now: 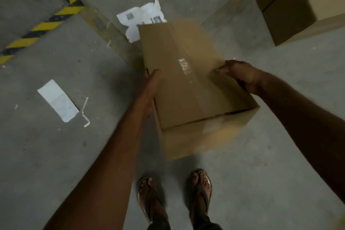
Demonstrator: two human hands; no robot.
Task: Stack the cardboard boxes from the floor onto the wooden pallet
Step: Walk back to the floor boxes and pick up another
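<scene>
A plain brown rectangular cardboard box (pixel 188 84) sits clamped between both hands, held above a grey concrete floor (pixel 280 136). The left hand (pixel 149 87) presses flat along the box's left side wall, thumb hooked over the top edge and the remaining fingers hidden down the side. The right hand (pixel 240 74) grasps the box's right top edge, thumb lying on the lid, fingers curled around the corner out of sight. The box spans the whole gap between the two palms, its long axis running away from the person and slightly skewed, its near end tipped lower than the far end. Its surface is smooth matte board, blurred by motion, with a strip of glossy clear tape (pixel 183 67) down the middle seam of the lid.

Beyond the far end of the held box lies a crumpled white printed paper sheet (pixel 139 17). Left of the left hand lies a flat white paper strip (pixel 57 101). Farther left runs a yellow-and-black striped floor marking (pixel 46 24). Beyond the right hand, well apart, stand two larger stacked brown cardboard cartons (pixel 298 2). Below the box, two feet in brown sandals (pixel 173 196) stand on the dusty, scuffed concrete.
</scene>
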